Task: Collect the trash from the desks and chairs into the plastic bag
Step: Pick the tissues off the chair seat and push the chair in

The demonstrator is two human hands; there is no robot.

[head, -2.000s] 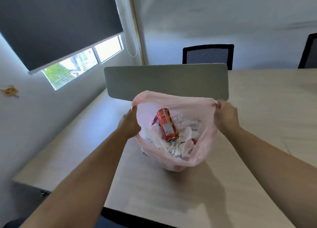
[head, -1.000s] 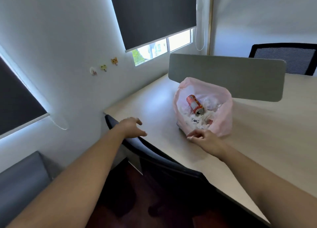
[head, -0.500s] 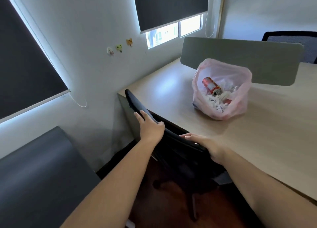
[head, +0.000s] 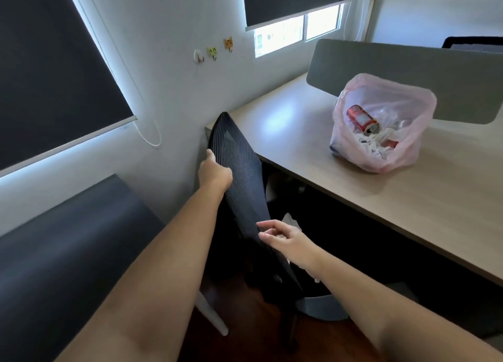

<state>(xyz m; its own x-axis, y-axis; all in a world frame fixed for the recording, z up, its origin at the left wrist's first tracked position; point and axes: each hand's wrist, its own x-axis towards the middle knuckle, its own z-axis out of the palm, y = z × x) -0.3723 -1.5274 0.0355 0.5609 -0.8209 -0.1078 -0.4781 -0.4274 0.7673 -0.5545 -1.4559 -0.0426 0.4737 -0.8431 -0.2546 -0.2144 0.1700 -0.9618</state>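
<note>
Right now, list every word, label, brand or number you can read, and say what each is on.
No text is legible.
On the red can in the plastic bag: a white label, print too blurred to read.
On the paper scraps: dark marks, too small to read.
On the wall hooks: drawn faces only, no words.

Two forearms show, both bare all the way to the wrist. The left hand [head: 215, 171] and the right hand [head: 283, 237] are bare as well — plain fingers [head: 268, 225], uncovered.
</note>
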